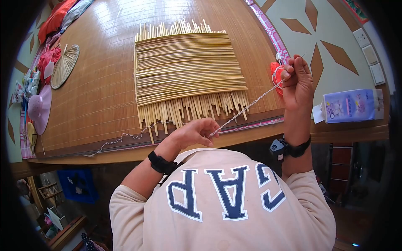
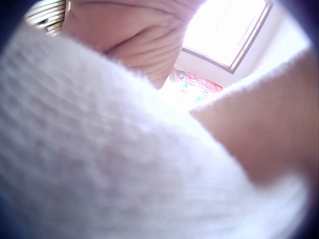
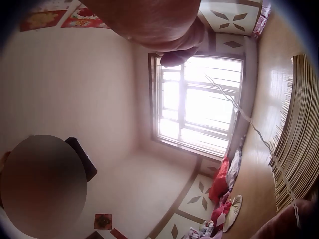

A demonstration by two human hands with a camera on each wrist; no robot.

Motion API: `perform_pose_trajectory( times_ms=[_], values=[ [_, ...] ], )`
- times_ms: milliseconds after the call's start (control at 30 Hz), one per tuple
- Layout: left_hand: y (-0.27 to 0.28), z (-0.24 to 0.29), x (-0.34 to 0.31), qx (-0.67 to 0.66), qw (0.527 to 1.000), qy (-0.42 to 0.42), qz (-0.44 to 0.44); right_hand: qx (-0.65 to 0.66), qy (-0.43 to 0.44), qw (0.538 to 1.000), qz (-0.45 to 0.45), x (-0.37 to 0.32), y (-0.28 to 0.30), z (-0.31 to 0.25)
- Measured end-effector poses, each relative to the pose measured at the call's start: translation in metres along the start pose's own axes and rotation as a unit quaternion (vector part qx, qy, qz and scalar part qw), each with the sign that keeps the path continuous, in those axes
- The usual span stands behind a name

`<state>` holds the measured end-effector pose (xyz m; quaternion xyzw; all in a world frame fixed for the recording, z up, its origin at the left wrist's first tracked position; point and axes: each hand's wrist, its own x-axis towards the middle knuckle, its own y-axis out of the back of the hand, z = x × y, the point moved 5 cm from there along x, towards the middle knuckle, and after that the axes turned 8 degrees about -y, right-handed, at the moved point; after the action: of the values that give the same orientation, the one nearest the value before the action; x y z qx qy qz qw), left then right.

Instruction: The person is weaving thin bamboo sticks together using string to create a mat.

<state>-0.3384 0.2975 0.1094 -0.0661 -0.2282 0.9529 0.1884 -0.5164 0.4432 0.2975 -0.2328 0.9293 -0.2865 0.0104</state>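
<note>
A twisted pale string (image 1: 255, 101) runs taut between the two hands. My right hand (image 1: 298, 81), raised at the right, pinches its upper end; a thin needle-like tip shows above the fingers. My left hand (image 1: 194, 133), low in front of the shirt, has its fingers curled round the string. More string (image 1: 121, 137) trails left along the table edge. Behind the hands lies a mat of crossed thin sticks (image 1: 190, 62). In the right wrist view the string (image 3: 256, 130) crosses from near my right hand (image 3: 154, 25) to my left hand (image 3: 286, 221). Blurred white cloth (image 2: 99, 144) hides most of the left wrist view.
The wooden table (image 1: 100, 83) bears a fan (image 1: 66, 67) and a pink hat (image 1: 40, 104) at the left. A purple tissue pack (image 1: 351, 106) lies at the right, and a red bundle (image 1: 276, 77) sits beside the right hand. Sockets line the far right edge.
</note>
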Motion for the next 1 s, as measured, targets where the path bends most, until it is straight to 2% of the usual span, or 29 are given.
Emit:
perform_pose_trajectory(
  times_ms=[100,467,1000],
  values=[
    [0.004,-0.001,-0.002,0.018,1.0,-0.007,0.025,0.01,0.015,1.0,0.007,0.004,0.01,-0.009],
    [0.008,0.002,-0.006,-0.072,0.994,0.005,0.075,0.019,0.028,0.999,0.028,0.012,0.038,-0.019],
    [0.015,0.006,-0.01,-0.15,0.985,-0.037,0.073,0.01,0.071,0.993,0.093,0.013,0.072,-0.033]
  ],
)
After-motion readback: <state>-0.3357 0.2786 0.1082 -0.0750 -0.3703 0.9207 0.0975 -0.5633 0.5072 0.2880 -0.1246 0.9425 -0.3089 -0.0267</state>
